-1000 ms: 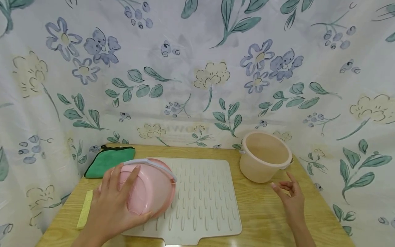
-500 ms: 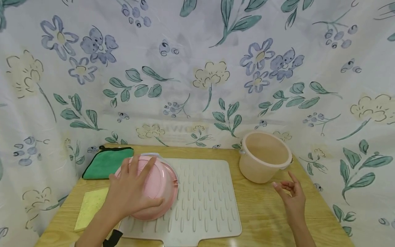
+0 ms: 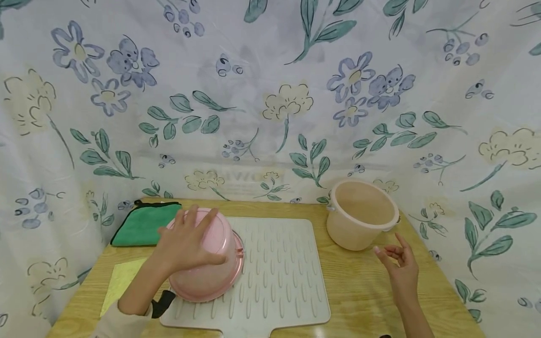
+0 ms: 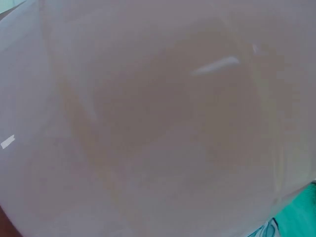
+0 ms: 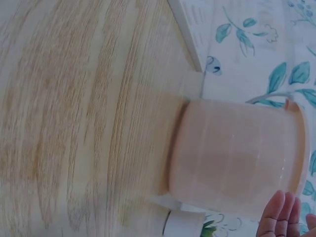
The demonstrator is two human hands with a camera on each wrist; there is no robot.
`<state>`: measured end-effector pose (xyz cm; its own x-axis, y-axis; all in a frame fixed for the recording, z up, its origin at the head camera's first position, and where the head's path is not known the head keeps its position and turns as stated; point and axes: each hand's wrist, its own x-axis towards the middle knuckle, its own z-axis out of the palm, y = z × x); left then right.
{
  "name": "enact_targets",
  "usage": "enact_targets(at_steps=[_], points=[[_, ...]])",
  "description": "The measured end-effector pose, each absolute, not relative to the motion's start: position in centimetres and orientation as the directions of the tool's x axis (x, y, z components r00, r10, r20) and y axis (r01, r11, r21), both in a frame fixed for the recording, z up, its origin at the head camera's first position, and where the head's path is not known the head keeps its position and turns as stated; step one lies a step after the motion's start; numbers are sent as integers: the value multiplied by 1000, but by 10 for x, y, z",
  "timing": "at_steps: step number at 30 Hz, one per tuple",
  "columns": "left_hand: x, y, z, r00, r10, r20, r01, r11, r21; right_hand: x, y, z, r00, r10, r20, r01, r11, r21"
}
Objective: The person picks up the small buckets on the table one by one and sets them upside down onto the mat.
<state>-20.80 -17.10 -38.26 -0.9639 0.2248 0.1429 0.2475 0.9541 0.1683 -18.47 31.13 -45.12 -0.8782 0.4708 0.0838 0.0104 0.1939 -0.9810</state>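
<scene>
A pink bucket [image 3: 211,277] stands upside down on the left part of a white ribbed drying board [image 3: 279,267]. My left hand [image 3: 186,246] grips it from above, fingers spread over the upturned base and thumb against its side. In the left wrist view the bucket's wall [image 4: 158,123] fills nearly everything. Over the table at the right, my right hand [image 3: 399,270] holds nothing, its fingers loosely bent. Nearest to it is an upright beige bucket [image 3: 359,232]; in the right wrist view its wall [image 5: 232,153] shows beyond the fingertips [image 5: 276,202].
A green zip pouch [image 3: 141,225] lies at the back left, with a yellow cloth [image 3: 120,281] in front of it. Behind the wooden table [image 3: 355,291] hangs a flowered curtain [image 3: 253,94]. A small white pot [image 5: 182,223] with green leaves shows in the right wrist view.
My left hand has turned the pink bucket from lying tilted to upside down on the board, moving slightly right and away. More of the yellow cloth came into view. The right hand has stayed still.
</scene>
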Motion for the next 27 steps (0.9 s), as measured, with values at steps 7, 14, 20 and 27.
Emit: enact_targets(at_steps=[7, 14, 20, 27], points=[[-216, -172, -383, -966, 234, 108, 251, 950, 185, -189, 313, -448, -872, 481, 88, 12, 201, -980], [-222, -171, -383, -964, 243, 103, 259, 947, 190, -196, 314, -443, -870, 478, 119, -4, 236, -972], [-225, -169, -382, -966, 243, 85, 255, 947, 193, -201, 316, -440, -869, 484, 99, 3, 205, -979], [-228, -168, -382, -970, 239, 56, 245, 948, 205, -205, 317, -437, -871, 484, 79, 0, 161, -987]])
